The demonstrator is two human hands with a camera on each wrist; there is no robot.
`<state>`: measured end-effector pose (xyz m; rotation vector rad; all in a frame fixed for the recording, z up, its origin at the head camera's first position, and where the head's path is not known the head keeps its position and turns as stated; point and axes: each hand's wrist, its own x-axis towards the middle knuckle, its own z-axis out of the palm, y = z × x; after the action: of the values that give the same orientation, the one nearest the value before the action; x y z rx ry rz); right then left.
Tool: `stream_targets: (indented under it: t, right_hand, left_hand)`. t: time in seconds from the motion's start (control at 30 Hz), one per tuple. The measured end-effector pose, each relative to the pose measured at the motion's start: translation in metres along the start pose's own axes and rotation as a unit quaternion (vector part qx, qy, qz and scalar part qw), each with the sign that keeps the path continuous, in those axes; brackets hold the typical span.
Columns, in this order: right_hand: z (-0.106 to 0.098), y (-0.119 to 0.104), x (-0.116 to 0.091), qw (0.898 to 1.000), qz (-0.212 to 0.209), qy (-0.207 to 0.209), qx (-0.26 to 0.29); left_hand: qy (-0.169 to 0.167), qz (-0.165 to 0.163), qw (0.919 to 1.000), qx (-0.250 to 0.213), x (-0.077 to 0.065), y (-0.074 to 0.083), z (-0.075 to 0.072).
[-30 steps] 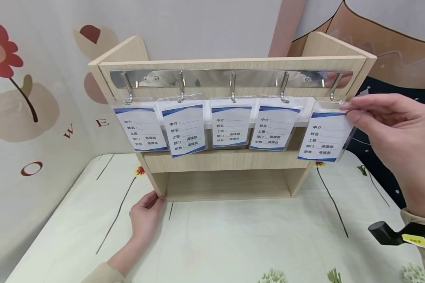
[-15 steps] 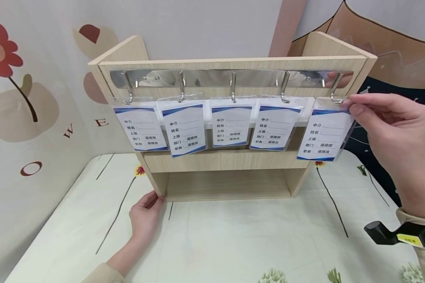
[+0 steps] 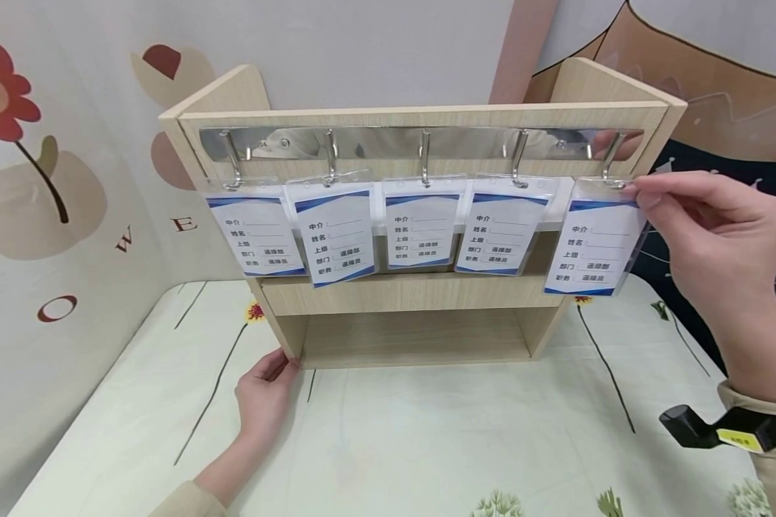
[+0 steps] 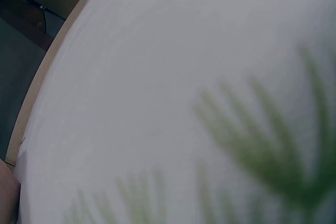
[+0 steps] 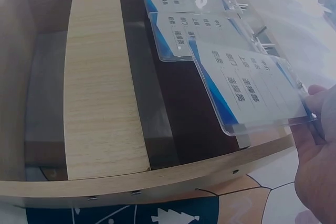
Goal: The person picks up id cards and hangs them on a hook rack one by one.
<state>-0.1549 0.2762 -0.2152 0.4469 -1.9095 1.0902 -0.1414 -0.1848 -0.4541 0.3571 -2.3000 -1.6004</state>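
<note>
Along the front of a small wooden shelf (image 3: 420, 296), several ID badges in clear sleeves hang from a metal hook strip (image 3: 375, 143). My right hand (image 3: 727, 248) pinches the upper right corner of the rightmost ID badge (image 3: 595, 248), whose top edge meets the tip of the last hook (image 3: 613, 158). In the right wrist view, this badge (image 5: 247, 87) tilts outward, gripped between thumb and fingers at its corner. Low on the other side, my left hand (image 3: 264, 402) holds the bottom left corner of the wooden shelf; its fingertips are partly hidden.
The shelf stands on a pale cloth (image 3: 414, 438) printed with flowers. Behind it hangs a patterned curtain (image 3: 375, 54), with a dark blue patch at right. The left wrist view shows mostly cloth with blurred green print (image 4: 294, 177) and a table edge.
The right hand shifts slightly left over the second, and the rightmost badge's top slides a little left against its hook. The left hand and the other badges stay put.
</note>
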Motion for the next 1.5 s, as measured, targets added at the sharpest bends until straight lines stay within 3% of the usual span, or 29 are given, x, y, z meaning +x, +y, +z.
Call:
stream_targets:
  t: [0.27,0.47,0.63,0.83,1.37,1.5]
  right_hand:
    - [0.002,-0.003,-0.003,0.999,-0.030,0.001,-0.020]
    - [0.005,-0.004,-0.001,1.000,-0.026,0.004,-0.014]
    - [0.004,-0.006,0.003,1.000,0.016,-0.006,0.008]
    - [0.005,-0.011,0.007,0.995,0.084,-0.041,-0.027]
    - [0.005,-0.008,0.006,0.993,0.085,-0.042,-0.063]
    - [0.004,-0.008,0.002,0.994,0.084,-0.053,-0.048]
  left_hand:
    - [-0.001,0.006,1.0000,-0.005,0.002,0.001,-0.001]
    - [0.002,0.005,1.0000,0.000,0.003,0.001,-0.002]
    - [0.001,0.003,1.0000,-0.005,0.003,0.001,-0.002]
    - [0.002,-0.005,1.0000,-0.005,0.000,0.001,-0.004]
    - [-0.008,0.001,0.9999,-0.015,-0.001,0.001,-0.001]
    - [-0.008,0.000,0.9999,-0.011,0.000,0.001,-0.001]
